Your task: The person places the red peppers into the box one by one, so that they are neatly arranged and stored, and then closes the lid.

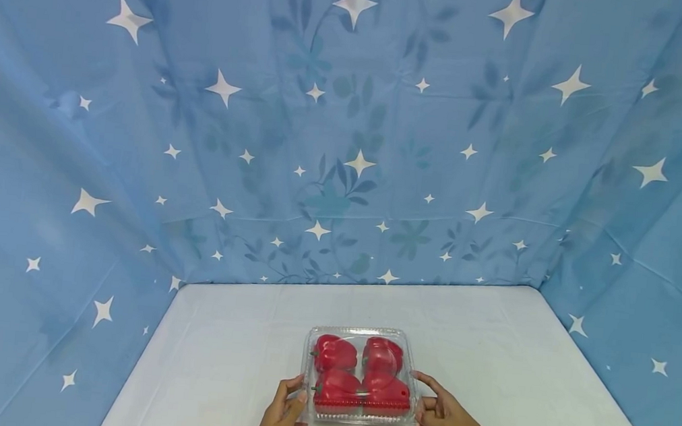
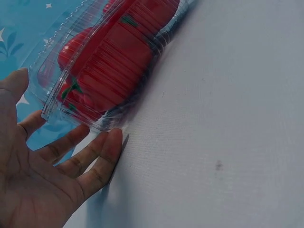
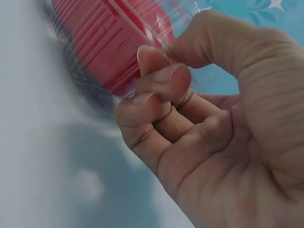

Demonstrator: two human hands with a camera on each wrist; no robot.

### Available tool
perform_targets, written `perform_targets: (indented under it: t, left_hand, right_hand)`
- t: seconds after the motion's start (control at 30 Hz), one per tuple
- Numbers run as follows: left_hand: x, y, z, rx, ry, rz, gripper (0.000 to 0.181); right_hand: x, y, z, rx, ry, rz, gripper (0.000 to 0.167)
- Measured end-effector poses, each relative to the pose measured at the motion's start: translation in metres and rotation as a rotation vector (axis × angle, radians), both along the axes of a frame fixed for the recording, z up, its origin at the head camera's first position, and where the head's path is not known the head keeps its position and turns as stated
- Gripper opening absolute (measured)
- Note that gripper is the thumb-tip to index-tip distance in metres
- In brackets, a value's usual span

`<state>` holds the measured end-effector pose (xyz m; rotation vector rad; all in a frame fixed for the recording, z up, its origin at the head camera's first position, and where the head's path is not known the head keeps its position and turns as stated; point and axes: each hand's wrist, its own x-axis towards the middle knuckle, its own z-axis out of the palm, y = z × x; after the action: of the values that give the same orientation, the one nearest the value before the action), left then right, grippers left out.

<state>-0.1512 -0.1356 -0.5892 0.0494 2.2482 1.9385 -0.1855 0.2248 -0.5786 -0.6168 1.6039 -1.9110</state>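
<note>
A clear plastic clamshell box (image 1: 353,418) with its lid down sits on the white table, with several red bell peppers (image 1: 336,353) inside. At its left side is my left hand (image 1: 282,414). In the left wrist view, the fingers of that hand (image 2: 45,166) are spread and fairly straight, and touch the box's corner. On the opposite side my right hand (image 1: 451,419) is at the near right corner. The right wrist view shows the thumb and curled fingers of this hand (image 3: 209,123) pinching the box's rim (image 3: 152,35); the exact contact is partly hidden.
White cloth covers the table (image 1: 232,339). Blue curtains (image 1: 348,132) with white stars and leaf patterns stand behind it and along both sides. A small dark spot (image 2: 219,165) marks the cloth in the left wrist view.
</note>
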Motion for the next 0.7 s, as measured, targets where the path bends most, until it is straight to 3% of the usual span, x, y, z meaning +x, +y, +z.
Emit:
perform_targets:
  t: [0.37,0.7]
  left_hand:
    - [0.0,-0.003,0.0,0.018,-0.018,-0.011,0.053]
    - [-0.001,-0.003,-0.001,0.024,-0.013,-0.006,0.054]
  right_hand:
    - [0.003,0.001,0.001,0.071,-0.072,0.01,0.073]
    - [0.006,0.0,-0.01,-0.082,-0.029,0.037,0.072]
